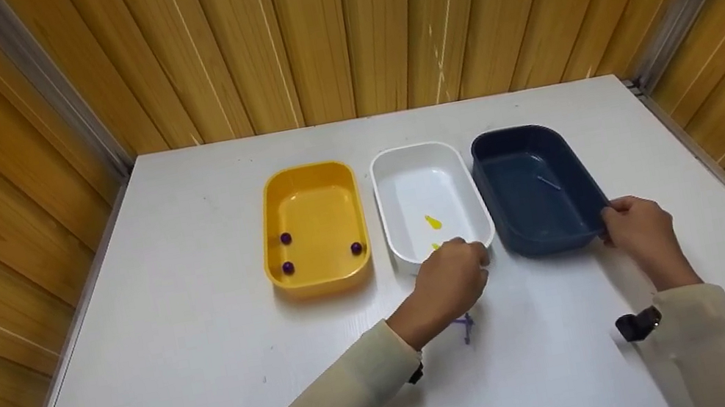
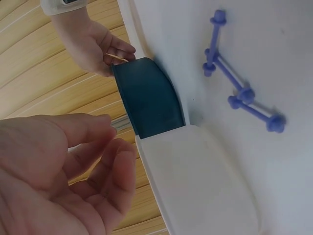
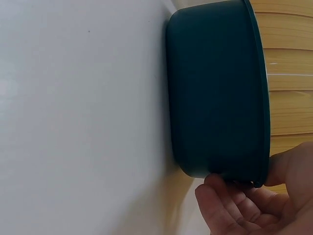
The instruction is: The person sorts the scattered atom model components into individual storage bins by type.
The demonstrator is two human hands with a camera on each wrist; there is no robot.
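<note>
My left hand hovers over the near edge of the white tray. Its thumb and fingers curve loosely toward each other in the left wrist view, with nothing visible between them. Inside that tray lies a yellow drop-shaped piece; a second yellow piece is partly hidden by the hand. At the near right corner of the dark blue tray, my right hand grips the rim, thumb on top and fingers below. A thin purple rod lies in the dark blue tray.
Several purple rods with knobbed ends lie on the table below the left hand, partly hidden in the head view. To the left, the yellow tray contains three dark purple balls. Wood-patterned panels enclose the table.
</note>
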